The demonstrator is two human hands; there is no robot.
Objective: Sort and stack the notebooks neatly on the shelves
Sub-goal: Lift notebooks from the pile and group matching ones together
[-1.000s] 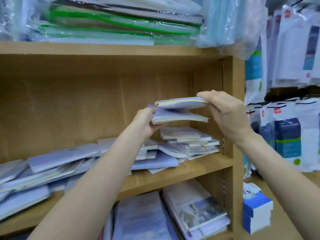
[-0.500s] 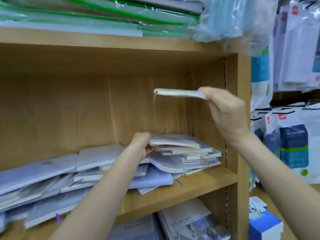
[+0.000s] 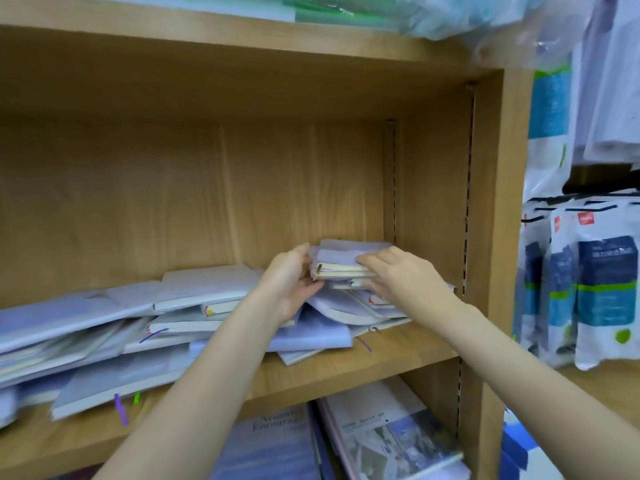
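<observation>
Head view: wooden shelf point(image 3: 346, 368) with light-brown back panel, side wall to the right of the fingers, perforated metal strips running up it. Left hand point(image 3: 294, 282) curled against the left edge of a small stack point(image 3: 346, 263) of pale lilac notebooks, thumb under, fingers over the top corner. Right hand point(image 3: 405, 275) laid on the stack's right part, fingers point(image 3: 372, 261) close together and bent slightly over the top cover, thumb not visible. Stack sitting at the right end of the shelf, near the back, on top of more notebooks lying askew. Left of the fingers, a loose pile point(image 3: 104, 334) of the same lilac notebooks, slanted and overlapping, spreading to the frame edge; purple and green ribbon markers point(image 3: 121, 408) hanging from the front ones. Below the fingers, on the lower shelf, larger books point(image 3: 391, 438) with printed covers lying flat. Above, on the top board, plastic-wrapped green and blue folders point(image 3: 329, 10). Right of the fingers, beyond the side wall, white and blue packets point(image 3: 602, 289) hanging in rows. Motion blur over much of the frame.
</observation>
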